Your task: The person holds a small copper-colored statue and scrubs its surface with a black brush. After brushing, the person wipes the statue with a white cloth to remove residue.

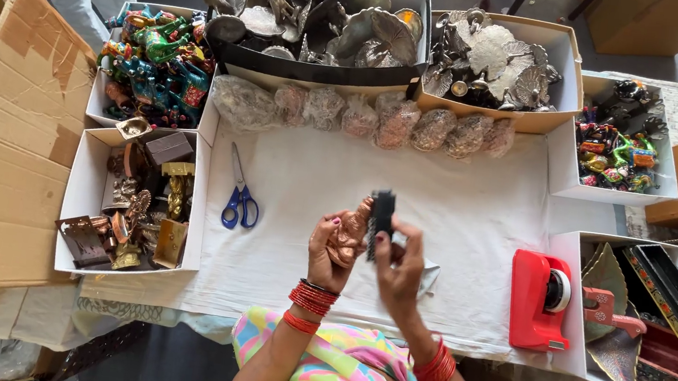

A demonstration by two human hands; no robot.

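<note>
Copper figurine [348,236] — gripped in left hand [329,252], held over near middle of white cloth [473,224] | black piece [382,214] pinched by right hand [400,269] | step judged: fitting together | next — careful alignment needed

figurine: a small copper-brown metal figurine [348,236], glossy, its form too small to make out
figurine pose: held upright above the white cloth, just in front of the person's chest, gripped from the left side
black piece: a small dark rectangular piece [381,214], ridged along its edges, standing upright
black piece position: touching the figurine's right side, its top a little higher than the figurine's, pinched from the right
</note>
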